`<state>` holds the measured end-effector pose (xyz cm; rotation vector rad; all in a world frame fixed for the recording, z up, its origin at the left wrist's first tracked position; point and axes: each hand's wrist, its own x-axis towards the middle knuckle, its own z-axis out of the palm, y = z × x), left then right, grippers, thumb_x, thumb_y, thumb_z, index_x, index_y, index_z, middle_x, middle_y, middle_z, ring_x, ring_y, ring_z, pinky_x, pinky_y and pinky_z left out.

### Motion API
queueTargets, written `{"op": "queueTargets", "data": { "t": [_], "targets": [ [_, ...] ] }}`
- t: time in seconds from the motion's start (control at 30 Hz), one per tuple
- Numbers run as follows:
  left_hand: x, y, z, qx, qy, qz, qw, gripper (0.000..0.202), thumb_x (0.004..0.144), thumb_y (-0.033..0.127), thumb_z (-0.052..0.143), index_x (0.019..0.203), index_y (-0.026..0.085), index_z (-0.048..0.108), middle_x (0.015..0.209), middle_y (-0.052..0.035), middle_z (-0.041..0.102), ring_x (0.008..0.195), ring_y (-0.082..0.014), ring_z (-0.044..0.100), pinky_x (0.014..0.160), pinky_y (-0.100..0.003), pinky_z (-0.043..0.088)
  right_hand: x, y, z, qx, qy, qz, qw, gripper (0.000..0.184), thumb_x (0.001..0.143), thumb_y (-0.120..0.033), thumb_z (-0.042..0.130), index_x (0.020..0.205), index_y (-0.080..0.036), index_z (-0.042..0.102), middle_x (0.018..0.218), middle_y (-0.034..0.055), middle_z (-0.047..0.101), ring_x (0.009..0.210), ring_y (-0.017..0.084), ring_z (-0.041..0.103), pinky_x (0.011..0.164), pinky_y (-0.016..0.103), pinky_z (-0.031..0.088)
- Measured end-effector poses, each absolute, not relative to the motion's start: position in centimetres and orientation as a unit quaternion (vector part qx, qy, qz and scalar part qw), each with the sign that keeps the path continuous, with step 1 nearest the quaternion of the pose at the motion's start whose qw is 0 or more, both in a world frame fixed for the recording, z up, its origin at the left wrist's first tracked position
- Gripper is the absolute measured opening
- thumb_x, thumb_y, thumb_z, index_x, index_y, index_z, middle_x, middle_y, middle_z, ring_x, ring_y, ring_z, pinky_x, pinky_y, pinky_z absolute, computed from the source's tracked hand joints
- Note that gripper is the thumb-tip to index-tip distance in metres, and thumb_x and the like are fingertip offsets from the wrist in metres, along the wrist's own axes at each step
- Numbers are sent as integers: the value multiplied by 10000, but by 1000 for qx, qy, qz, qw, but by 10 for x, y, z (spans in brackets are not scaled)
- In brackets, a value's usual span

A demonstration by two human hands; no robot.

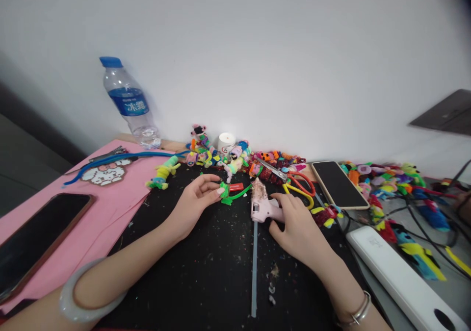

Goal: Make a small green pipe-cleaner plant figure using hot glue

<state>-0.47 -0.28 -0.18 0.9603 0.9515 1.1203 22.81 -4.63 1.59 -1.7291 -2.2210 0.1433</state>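
Note:
My left hand [200, 197] pinches a small bright green fuzzy pipe-cleaner piece [225, 193] between thumb and fingers. A green pipe-cleaner strand [243, 192] stretches from it toward the glue gun's nozzle. My right hand [296, 223] is closed on the handle of a pale pink hot glue gun [262, 210], which lies with its crusted, brownish nozzle pointing away from me. A long translucent glue stick [254, 272] sticks out of its back over the black mat [206, 277]. Just behind the green piece is a small red label-like item [236, 187].
Scissors [300, 183] with red and yellow handles lie behind the glue gun. Colourful pipe-cleaner figures [200, 152] line the wall. A water bottle [128, 103] leans there. Phones [340, 185], pink paper [121, 193], a white power bank [401, 277] and black cables [415, 213] flank the mat.

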Motion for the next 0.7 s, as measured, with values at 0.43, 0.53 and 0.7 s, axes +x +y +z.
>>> {"op": "queueTargets", "data": {
  "t": [0.43,0.53,0.7],
  "targets": [
    [-4,-5,-5,516,422,461,586,273,738,256,645,977,188,533,832,1,595,814,-129,556,763,-247,405,201,-54,14,-515,-815,82,252,204,803,-160,479,971,-191,590,927,78,533,878,226,492,773,360,408],
    [-3,-6,-6,532,422,457,574,271,742,266,634,978,186,526,834,-1,598,824,-140,565,783,-268,410,194,-55,9,-501,-829,71,238,247,807,-186,490,1033,-186,590,986,90,525,921,241,467,782,383,396],
    [-3,-7,-7,526,413,458,585,279,740,254,635,990,191,527,844,0,601,830,-133,562,789,-263,421,185,-56,6,-494,-841,61,209,319,830,-219,486,1140,-200,558,1081,95,516,989,261,423,815,411,372]
  ]
}}
